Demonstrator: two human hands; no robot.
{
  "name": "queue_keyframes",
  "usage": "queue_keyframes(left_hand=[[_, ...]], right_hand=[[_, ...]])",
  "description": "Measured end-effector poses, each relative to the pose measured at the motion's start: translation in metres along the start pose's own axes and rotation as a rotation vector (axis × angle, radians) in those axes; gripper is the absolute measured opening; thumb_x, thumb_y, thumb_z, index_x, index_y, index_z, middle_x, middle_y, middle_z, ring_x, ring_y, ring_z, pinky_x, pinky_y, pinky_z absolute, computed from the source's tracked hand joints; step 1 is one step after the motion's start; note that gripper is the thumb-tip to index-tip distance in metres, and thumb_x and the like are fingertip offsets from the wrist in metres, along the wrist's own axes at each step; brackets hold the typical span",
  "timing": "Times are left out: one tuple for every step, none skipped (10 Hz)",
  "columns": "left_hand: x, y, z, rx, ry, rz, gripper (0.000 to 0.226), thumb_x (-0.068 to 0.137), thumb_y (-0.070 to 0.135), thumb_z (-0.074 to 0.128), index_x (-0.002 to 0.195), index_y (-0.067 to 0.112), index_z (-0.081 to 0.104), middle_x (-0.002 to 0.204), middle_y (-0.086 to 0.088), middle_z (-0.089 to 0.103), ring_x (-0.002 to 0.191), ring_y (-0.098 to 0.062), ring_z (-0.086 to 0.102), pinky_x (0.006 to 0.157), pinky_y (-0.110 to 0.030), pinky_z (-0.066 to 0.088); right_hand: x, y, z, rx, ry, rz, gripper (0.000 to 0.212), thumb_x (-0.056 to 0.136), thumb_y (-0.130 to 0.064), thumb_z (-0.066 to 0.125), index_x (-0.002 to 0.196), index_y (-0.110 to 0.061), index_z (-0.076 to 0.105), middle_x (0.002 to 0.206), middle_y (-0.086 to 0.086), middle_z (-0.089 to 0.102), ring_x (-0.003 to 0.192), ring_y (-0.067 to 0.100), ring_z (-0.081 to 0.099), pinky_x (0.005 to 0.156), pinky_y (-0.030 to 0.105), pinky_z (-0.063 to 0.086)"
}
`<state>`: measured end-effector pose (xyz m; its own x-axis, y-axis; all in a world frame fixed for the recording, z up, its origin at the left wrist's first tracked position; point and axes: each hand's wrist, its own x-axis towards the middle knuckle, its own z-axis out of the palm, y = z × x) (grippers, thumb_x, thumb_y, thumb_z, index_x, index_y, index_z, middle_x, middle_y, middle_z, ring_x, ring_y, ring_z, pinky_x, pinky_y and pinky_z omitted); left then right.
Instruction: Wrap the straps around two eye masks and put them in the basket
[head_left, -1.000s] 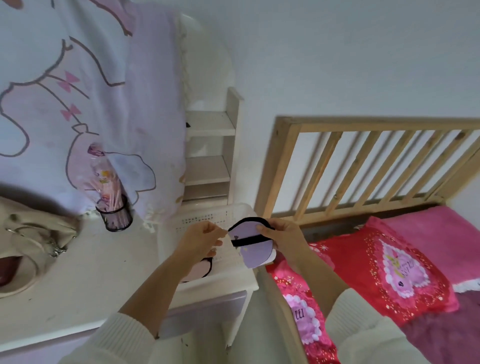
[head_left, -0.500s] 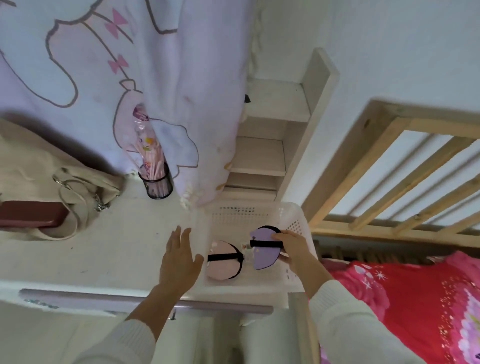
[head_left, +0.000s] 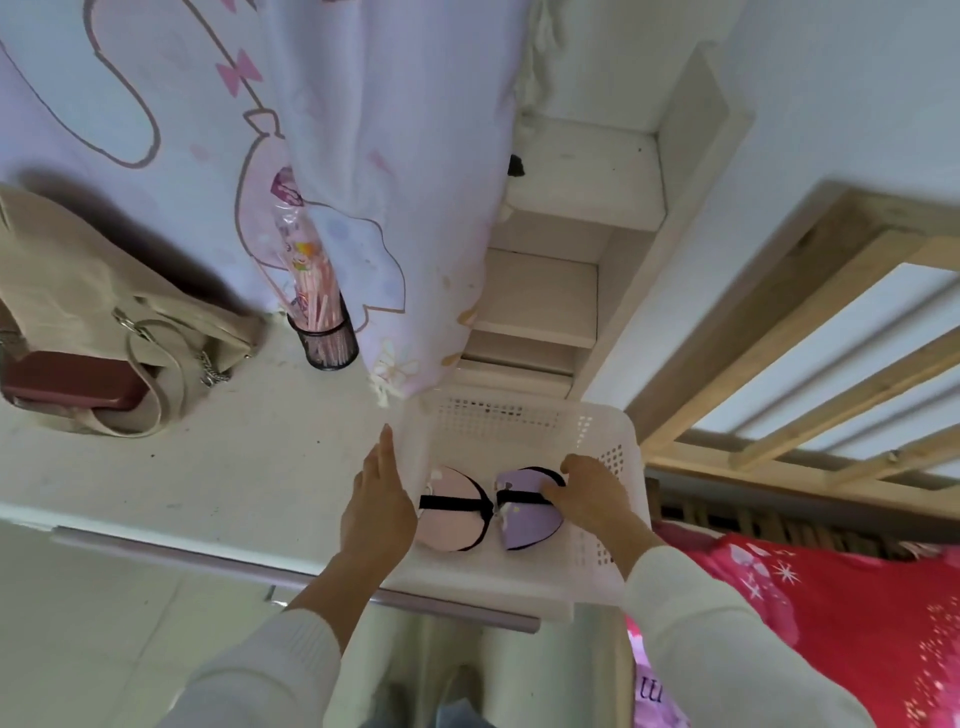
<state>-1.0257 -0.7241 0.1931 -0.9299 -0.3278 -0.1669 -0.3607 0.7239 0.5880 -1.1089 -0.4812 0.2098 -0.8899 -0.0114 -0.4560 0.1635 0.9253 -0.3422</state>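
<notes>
1. The scene was a bedroom corner: a pale desk (head_left: 208, 467) stood against a wall draped with a lilac cartoon-print cloth (head_left: 363, 156), and small white shelves (head_left: 566, 244) stood behind the desk's right end.
2. At the far left of the desk lay a beige bag (head_left: 93, 291) with a dark red case (head_left: 67, 384) resting against its front.
3. Right of the bag stood a black mesh pen cup (head_left: 327, 343) holding a clear packet of pink sticks, just in front of the cloth.
4. The left hand (head_left: 376, 504) was flat and open, fingers straight, pressed against the outer left wall of the white basket (head_left: 519, 415); it grasped nothing.
5. The basket sat on the desk's right end, its walls perforated.
6. Inside it, on the floor at the left, lay the pink eye mask (head_left: 452, 525), folded, with its black strap wound across the middle.
7. Just beside it, touching or nearly so, lay the purple eye mask (head_left: 524, 525), likewise folded and bound by a black strap.
8. The right hand (head_left: 592, 493) reached into the basket with fingers curled over the purple mask's right edge; whether it pinched the mask or merely rested on it could not be told.
9. Both arms wore white sleeves (head_left: 727, 649).
10. Farther right stood a wooden slatted headboard (head_left: 805, 374), with red and pink bedding (head_left: 831, 623) below it.
</notes>
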Motion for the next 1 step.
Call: queue_keyframes(left_hand=[[0.0012, 0.0016, -0.0022, -0.029, -0.021, -0.015, 0.089, 0.085, -0.001, 0.050, 0.153, 0.021, -0.004, 0.153, -0.010, 0.030, 0.127, -0.032, 0.044, 0.089, -0.046, 0.049]], right_hand=[[-0.0092, -0.0123, -0.0171, 0.202, 0.003, -0.060, 0.042, 0.086, -0.036, 0.062, 0.119, -0.010, 0.057, 0.116, 0.005, 0.059, 0.105, 0.024, 0.058, 0.080, 0.030, 0.044]])
